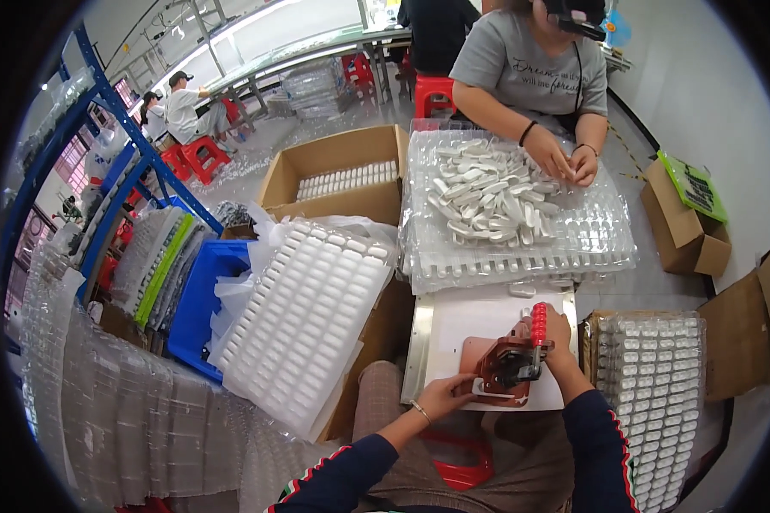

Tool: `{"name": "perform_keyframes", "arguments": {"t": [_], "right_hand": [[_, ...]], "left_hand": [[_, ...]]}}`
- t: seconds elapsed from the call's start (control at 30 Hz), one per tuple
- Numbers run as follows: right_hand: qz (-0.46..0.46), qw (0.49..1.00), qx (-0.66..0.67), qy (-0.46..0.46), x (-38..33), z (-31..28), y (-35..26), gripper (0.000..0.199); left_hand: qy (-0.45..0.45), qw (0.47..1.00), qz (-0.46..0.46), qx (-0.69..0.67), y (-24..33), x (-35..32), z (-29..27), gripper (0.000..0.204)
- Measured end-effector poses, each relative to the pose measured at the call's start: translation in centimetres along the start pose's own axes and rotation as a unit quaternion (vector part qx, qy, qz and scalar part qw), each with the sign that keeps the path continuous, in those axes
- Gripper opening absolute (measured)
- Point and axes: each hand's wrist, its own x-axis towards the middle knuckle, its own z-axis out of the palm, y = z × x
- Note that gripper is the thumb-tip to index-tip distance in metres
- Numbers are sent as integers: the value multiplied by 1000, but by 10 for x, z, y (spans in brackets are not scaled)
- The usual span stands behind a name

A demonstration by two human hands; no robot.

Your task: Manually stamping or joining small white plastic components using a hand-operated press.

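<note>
A small hand press (pixel 509 369) with a reddish-brown base and a red ribbed lever handle (pixel 539 324) stands on a white-topped table (pixel 441 329) in front of me. My right hand (pixel 558 332) is wrapped round the upright handle from its right side. At the left front edge of the press, my left hand (pixel 443 398) has thumb and fingers drawn together. A white strip (pixel 503 398) shows along the press's front, close to those fingertips; whether they pinch it is too small to tell. One loose white piece (pixel 522 291) lies behind the press.
Beyond the press, clear trays (pixel 522 265) bear a heap of white oblong pieces (pixel 492 192), where another person's hands (pixel 571 164) work. Filled white trays (pixel 304 316) lean at left, beside a blue bin (pixel 198 299). More stacked trays (pixel 654 385) stand at right. An open carton (pixel 334 175) holds others.
</note>
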Motion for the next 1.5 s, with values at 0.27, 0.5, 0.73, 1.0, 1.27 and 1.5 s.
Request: {"name": "perform_keyframes", "arguments": {"t": [0.27,0.5,0.73,1.0,1.27,1.5], "right_hand": [[-177,984,-23,23,5,-13,14,31],[-119,989,37,73,-26,-10,32,25],[-62,972,213,78,-101,-32,42,34],[-80,948,304,45,-143,-26,8,35],[-68,939,337,-18,-152,-3,-30,30],[19,866,497,-41,-141,38,-38,28]], "left_hand": [[-22,999,-41,-16,4,14,-8,49],[-22,999,-36,21,11,7,-5,49],[-30,997,-76,8,5,-6,1,51],[21,999,-26,-15,-6,13,-2,47],[-10,995,-73,-61,-3,11,3,47],[-11,994,-76,-71,0,5,1,46]]}}
